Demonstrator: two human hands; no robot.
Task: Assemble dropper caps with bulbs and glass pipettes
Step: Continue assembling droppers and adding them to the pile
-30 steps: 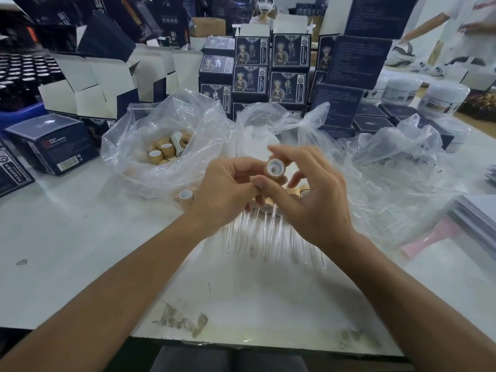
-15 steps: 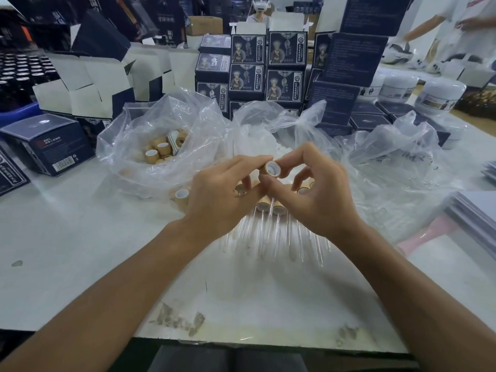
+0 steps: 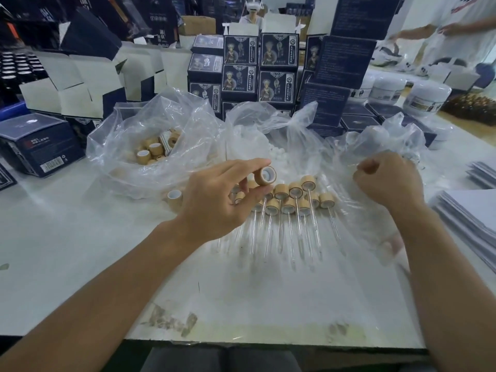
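A: Nearest first. What's on the white table (image 3: 80,264)?

B: A row of finished droppers (image 3: 290,202) at mid-table, wooden collars on the far side, glass stems pointing back toward the person. One loose cap (image 3: 174,196) lies just left of them.

A: Hands?

B: Left hand (image 3: 214,208) hovers over the left end of that row, thumb and forefinger pinching a wooden cap (image 3: 265,175); its white-lined opening faces the camera and somewhat right. Other fingers relaxed. Right hand (image 3: 389,181) is well right of it, curled over the crumpled clear bag (image 3: 375,157) — whether it grips anything, I cannot tell.

A: Farther out?

B: A bag of spare caps (image 3: 150,151) far-left; a bag of white bulbs (image 3: 279,154) just beyond the held cap. Dark cartons (image 3: 276,84) stacked behind.

A: So what does the coming move turn on?

B: My guess — a pipette comes next. The cap's bore runs roughly near-far and its mouth opens rightward, so whatever is inserted arrives from the right hand's side. That hand is the nearer one to the right bag.
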